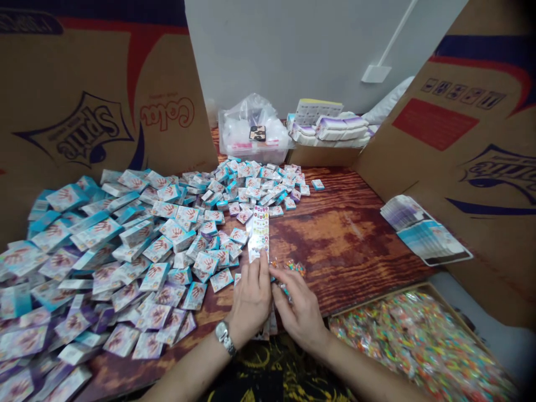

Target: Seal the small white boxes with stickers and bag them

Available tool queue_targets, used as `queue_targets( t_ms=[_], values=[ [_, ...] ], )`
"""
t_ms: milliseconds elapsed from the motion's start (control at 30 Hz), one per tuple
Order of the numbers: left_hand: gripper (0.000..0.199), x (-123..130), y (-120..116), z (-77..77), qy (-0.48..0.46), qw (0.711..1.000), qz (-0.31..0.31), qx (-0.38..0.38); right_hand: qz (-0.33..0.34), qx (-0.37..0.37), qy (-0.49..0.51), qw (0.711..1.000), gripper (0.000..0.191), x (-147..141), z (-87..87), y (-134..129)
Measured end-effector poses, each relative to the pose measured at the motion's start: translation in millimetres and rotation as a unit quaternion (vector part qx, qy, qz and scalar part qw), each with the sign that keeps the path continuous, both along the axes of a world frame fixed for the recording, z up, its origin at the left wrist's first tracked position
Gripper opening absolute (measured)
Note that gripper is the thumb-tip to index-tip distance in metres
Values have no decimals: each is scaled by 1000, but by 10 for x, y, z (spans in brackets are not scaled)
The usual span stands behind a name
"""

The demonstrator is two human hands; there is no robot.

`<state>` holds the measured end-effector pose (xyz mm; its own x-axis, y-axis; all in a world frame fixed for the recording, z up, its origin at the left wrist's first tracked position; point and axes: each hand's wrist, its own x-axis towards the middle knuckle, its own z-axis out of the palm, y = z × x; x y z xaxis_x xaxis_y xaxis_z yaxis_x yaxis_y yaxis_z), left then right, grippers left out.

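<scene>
A narrow printed paper strip with rows of small coloured pictures lies on the table in front of me. My left hand, wearing a silver wristwatch, is on its near end, fingers together and the index on top; the thumb is hidden. Close against it, my right hand has bent fingers and thumb drawn toward the strip's right edge. What they pinch is hidden. A small clear bag of colourful pieces lies just beyond the right fingers, partly covered by them.
Many small blue-and-white and purple-and-white boxes pile up at left. An open carton of bagged colourful pieces is at lower right. Behind stand a plastic tub and a box of stacked leaflets. Large cardboard cartons flank the table.
</scene>
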<state>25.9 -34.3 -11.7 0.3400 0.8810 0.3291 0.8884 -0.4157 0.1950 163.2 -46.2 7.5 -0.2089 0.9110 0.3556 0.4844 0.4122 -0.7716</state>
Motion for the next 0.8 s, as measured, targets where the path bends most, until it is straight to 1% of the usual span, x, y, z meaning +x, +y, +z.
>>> queue_targets(
  t_ms=[67,100,133,200,267,333,367,467,533,600,700,800],
  values=[
    [64,-64,14,7,-3,1000,-18,-4,30,-57,-2,998,35,166,-67,79],
    [65,-109,29,13,-10,1000,-23,-1,37,-73,-14,997,37,275,-113,130],
    [66,-160,48,18,-19,1000,-22,6,30,-62,-43,997,40,391,-171,181],
    [65,-260,88,23,-35,999,-8,19,40,-35,-141,989,49,597,-326,254],
    [64,-337,116,19,-46,999,2,23,85,-53,-239,966,68,716,-517,279],
    [64,-379,125,5,-56,998,-2,20,119,-82,-314,938,86,727,-705,273],
    [64,-387,123,-4,-62,998,-4,16,127,-91,-339,928,92,702,-784,270],
    [62,-391,105,-35,-76,997,-6,2,139,-94,-375,912,97,580,-928,291],
    [61,-393,92,-58,-79,997,-6,-10,146,-87,-377,911,94,517,-953,321],
    [59,-398,81,-78,-80,997,-6,-14,142,-77,-369,915,84,488,-953,342],
    [58,-401,72,-98,-79,997,-8,-22,123,-43,-343,930,58,487,-965,333],
    [57,-403,72,-100,-68,997,-7,-35,107,-11,-305,946,32,496,-1027,294]
  ],
)
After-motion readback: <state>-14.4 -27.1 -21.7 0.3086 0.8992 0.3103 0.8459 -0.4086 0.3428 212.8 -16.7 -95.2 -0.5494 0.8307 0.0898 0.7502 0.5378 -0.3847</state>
